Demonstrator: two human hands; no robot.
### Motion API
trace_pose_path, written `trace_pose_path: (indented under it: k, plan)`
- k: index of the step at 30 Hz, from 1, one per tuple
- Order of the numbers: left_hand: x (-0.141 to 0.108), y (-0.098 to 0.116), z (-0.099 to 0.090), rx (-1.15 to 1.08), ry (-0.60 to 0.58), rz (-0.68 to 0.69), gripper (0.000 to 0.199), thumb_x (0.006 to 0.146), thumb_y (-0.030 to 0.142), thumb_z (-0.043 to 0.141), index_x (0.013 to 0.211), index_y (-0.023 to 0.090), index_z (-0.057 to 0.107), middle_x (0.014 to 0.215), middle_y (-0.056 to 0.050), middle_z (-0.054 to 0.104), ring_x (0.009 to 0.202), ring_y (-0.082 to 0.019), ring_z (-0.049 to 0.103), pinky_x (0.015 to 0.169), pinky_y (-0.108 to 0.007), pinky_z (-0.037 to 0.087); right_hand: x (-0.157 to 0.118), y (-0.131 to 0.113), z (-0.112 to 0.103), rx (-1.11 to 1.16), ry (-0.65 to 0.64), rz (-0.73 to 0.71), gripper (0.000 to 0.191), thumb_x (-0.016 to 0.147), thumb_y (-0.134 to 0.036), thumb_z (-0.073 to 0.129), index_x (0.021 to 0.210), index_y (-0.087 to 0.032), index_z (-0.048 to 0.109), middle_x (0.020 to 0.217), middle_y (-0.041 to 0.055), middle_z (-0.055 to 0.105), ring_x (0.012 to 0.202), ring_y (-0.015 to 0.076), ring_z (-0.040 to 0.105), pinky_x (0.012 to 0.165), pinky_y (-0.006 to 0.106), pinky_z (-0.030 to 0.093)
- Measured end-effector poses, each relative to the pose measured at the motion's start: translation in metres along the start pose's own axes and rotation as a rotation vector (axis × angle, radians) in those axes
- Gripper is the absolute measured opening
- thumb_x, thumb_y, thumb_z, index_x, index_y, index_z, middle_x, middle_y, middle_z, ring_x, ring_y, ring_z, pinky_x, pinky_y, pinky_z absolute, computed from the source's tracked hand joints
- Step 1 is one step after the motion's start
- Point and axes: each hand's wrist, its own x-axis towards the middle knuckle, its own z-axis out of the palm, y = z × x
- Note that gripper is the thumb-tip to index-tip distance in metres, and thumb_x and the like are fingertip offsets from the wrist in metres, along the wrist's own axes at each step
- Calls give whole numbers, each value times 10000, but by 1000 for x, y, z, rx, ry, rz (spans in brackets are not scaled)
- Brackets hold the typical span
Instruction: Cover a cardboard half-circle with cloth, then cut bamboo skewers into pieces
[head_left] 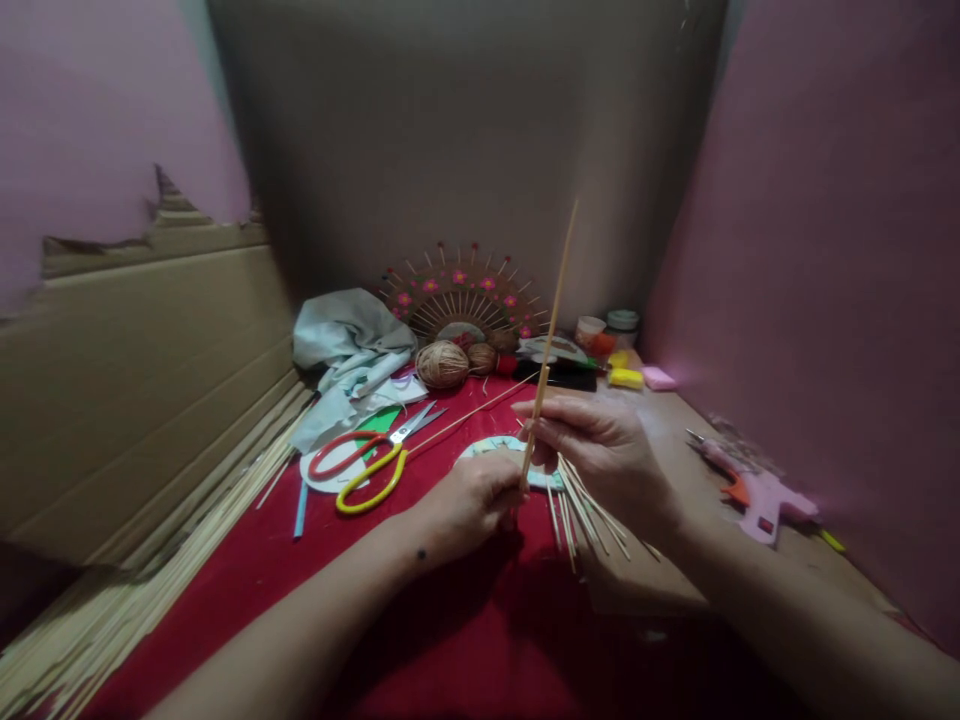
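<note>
Both my hands hold thin wooden sticks (pixel 556 300) upright in the middle of the view. One stick rises well above the other. My left hand (pixel 484 500) is closed round their lower end, and my right hand (pixel 592 440) pinches them higher up. Behind my hands lies a pale round piece (pixel 487 445), partly hidden by them. Several loose sticks (pixel 592 510) fan out below my right hand. Scissors (pixel 371 465) with one red and one yellow handle lie open to the left, partly over a white disc (pixel 319 470).
A flowered fan (pixel 457 285), balls of twine (pixel 442 364) and a grey cloth (pixel 349 325) are at the back. Long sticks (pixel 172 560) line the left side by cardboard (pixel 150 370). A pink glue gun (pixel 772 500) lies right, with yellow blocks (pixel 625 378) behind.
</note>
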Motion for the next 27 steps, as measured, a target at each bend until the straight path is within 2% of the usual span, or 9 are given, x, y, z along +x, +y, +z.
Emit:
trace_pose_path:
  k: [4, 8, 12, 16, 20, 27]
  plan:
    - [0, -5, 1, -102, -40, -61, 140, 827, 67, 463, 751, 159, 535, 646, 33, 535, 517, -78, 539, 493, -179, 447, 2, -2, 1, 33, 7, 27, 78, 776, -233, 650, 741, -172, 685, 567, -23, 575, 471, 74, 505, 430, 200, 424]
    - [-1, -8, 1, -139, -45, -115, 132, 824, 81, 478, 731, 152, 540, 632, 32, 533, 517, -80, 545, 499, -179, 455, 3, -3, 1, 21, -3, 43, 83, 762, -234, 667, 708, -171, 670, 582, -21, 585, 511, 79, 509, 465, 202, 427]
    - [-1, -5, -1, -75, -27, -59, 135, 807, 68, 494, 736, 156, 567, 696, 18, 565, 549, -75, 543, 519, -171, 452, 5, -3, 1, -12, 3, 11, 76, 747, -237, 686, 701, -177, 680, 630, -13, 612, 595, 96, 541, 542, 217, 450]
    - [0, -2, -1, -56, -8, -54, 148, 802, 54, 481, 738, 158, 564, 656, 26, 555, 537, -78, 545, 525, -176, 451, 6, -7, 2, -39, 34, -8, 45, 754, -221, 682, 762, -181, 702, 665, -10, 640, 608, 99, 550, 564, 229, 458]
    - [-1, -2, 0, -80, -29, -81, 142, 818, 65, 473, 739, 151, 553, 628, 24, 562, 512, -82, 553, 519, -186, 455, 8, -9, 4, -23, 36, -32, 81, 765, -247, 678, 786, -172, 701, 636, -5, 639, 577, 103, 555, 535, 236, 456]
    - [-3, -2, -1, 2, 12, 1, 150, 823, 66, 484, 756, 164, 575, 624, 22, 579, 562, -100, 572, 603, -225, 482, 6, -11, 5, -51, 17, -55, 92, 782, -236, 665, 721, -167, 672, 581, -21, 597, 531, 91, 528, 498, 226, 442]
